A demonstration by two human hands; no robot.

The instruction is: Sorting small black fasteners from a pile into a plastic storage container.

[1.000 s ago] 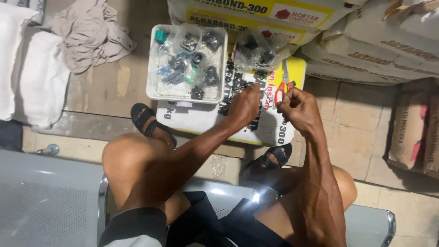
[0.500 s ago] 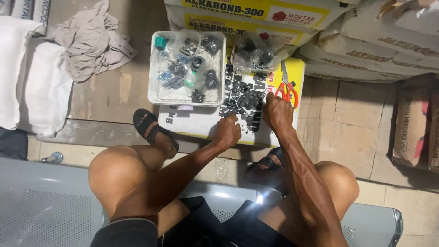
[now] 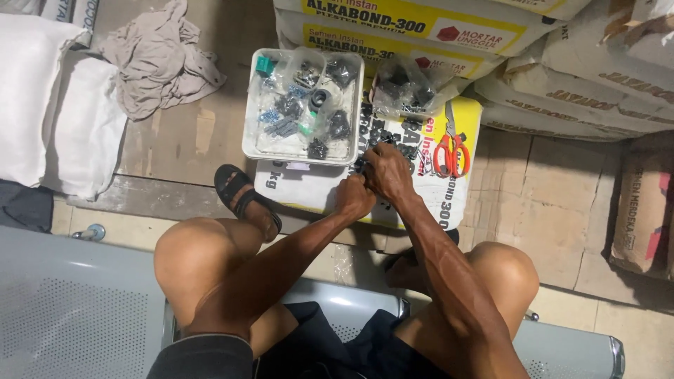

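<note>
Left hand [image 3: 354,196]: fingers curled into a near-fist, resting on the white sack [image 3: 309,186] just below the tray [image 3: 249,140], touching the right hand; what it grips, if anything, cannot be told. Right hand [image 3: 387,170]: fingers bent down into the pile of small black parts [image 3: 404,149] on the sack, apparently pinching some, though the hold itself is hidden. Nearby: white tray of bagged black, blue and green fittings, clear bag [image 3: 407,88] of dark parts above the pile, orange-handled scissors [image 3: 451,151] to the right, grey rag [image 3: 158,60] on the floor.
</note>
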